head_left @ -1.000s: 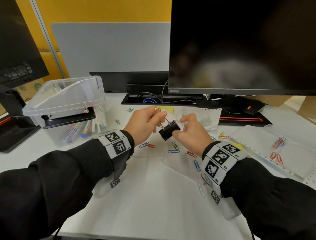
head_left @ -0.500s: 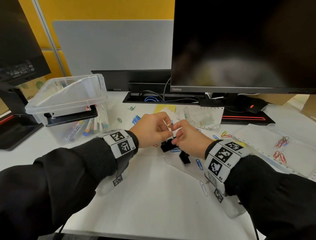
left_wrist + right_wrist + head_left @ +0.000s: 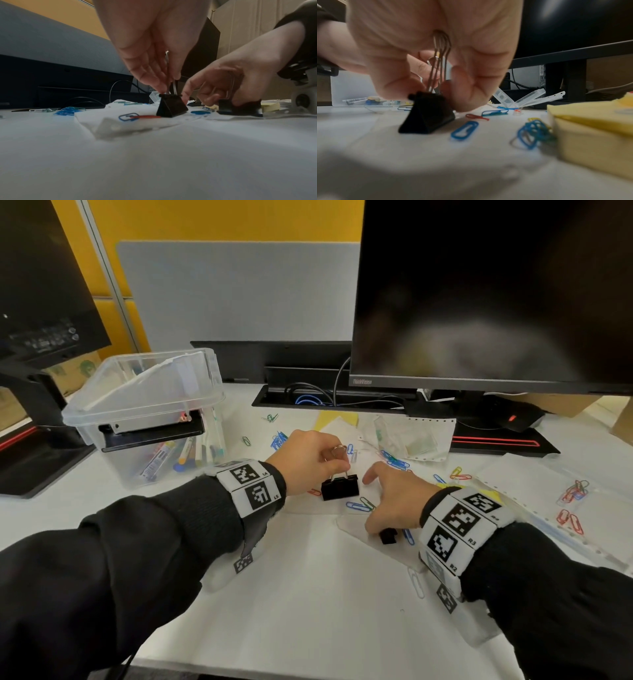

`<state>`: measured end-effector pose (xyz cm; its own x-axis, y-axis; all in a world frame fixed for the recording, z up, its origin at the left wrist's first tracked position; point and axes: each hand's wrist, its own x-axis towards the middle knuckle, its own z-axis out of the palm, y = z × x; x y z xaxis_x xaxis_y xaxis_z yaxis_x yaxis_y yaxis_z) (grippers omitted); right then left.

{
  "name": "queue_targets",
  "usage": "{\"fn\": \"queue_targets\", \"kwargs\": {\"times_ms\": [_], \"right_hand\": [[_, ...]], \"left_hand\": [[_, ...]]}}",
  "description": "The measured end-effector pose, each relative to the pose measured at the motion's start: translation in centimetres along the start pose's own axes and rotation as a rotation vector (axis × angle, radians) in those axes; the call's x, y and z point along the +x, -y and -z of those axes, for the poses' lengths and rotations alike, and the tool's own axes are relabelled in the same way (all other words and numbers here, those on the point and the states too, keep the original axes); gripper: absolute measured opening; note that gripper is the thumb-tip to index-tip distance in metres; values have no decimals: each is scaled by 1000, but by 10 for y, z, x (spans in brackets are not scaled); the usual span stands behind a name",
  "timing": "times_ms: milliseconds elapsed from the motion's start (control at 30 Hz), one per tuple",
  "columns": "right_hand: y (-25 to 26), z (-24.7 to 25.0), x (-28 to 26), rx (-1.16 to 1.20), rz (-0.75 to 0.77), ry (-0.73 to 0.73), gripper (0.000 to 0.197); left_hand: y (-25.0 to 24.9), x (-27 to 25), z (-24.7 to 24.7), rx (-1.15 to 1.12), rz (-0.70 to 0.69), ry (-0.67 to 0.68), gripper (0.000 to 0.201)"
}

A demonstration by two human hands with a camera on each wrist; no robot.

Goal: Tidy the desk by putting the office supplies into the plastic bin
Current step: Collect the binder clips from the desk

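My left hand (image 3: 334, 462) pinches the wire handles of a black binder clip (image 3: 340, 487), which stands upright on a sheet on the desk; the left wrist view shows the clip (image 3: 171, 108) touching the sheet. My right hand (image 3: 373, 518) is low, just to the right, fingers curled round the wire handles of a second black binder clip (image 3: 388, 536) that rests on the desk (image 3: 428, 119). The clear plastic bin (image 3: 144, 419) stands at the left rear with pens in it and a tilted lid on top.
Coloured paper clips (image 3: 359, 505) lie scattered around both hands, with more on punched sheets (image 3: 575, 491) at the right. A yellow sticky-note pad (image 3: 590, 121) sits close to my right wrist. A big monitor (image 3: 493, 296) and a cable tray (image 3: 329, 398) stand behind.
Both hands held one binder clip together in the air. The left hand has lowered it to the desk. The right hand let go and dropped onto the second clip.
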<state>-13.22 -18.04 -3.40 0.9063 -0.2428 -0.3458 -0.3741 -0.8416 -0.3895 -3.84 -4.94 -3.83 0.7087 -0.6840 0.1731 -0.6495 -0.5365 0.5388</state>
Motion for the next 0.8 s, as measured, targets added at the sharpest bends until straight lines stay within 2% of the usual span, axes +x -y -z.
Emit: {"fn": "queue_targets", "kwargs": {"times_ms": [67,133,200,267,433,533,600,700,800], "right_hand": [[-1,0,2,99,7,-60,52],[-3,1,3,228,35,-179,35],[-4,3,4,300,73,-285,30],[-4,5,5,370,116,-344,32],[-3,1,10,403,223,-329,31],[-3,-1,12,428,262,-332,26],[-2,-1,12,474,281,-347,25],[0,0,11,542,318,-373,26],[2,-1,10,576,333,-335,34]], "left_hand": [[0,0,0,-24,-18,-20,21],[-1,0,2,-64,-40,-59,20],[-3,0,3,-90,-58,-91,18],[-5,0,3,-100,-78,-68,17],[-7,-6,3,-150,-126,90,5],[-7,-7,4,-243,-100,142,14],[-9,-8,4,-255,-95,125,18],[-10,-8,4,-301,-98,28,24],[-9,-8,4,-294,-136,14,32]]}}
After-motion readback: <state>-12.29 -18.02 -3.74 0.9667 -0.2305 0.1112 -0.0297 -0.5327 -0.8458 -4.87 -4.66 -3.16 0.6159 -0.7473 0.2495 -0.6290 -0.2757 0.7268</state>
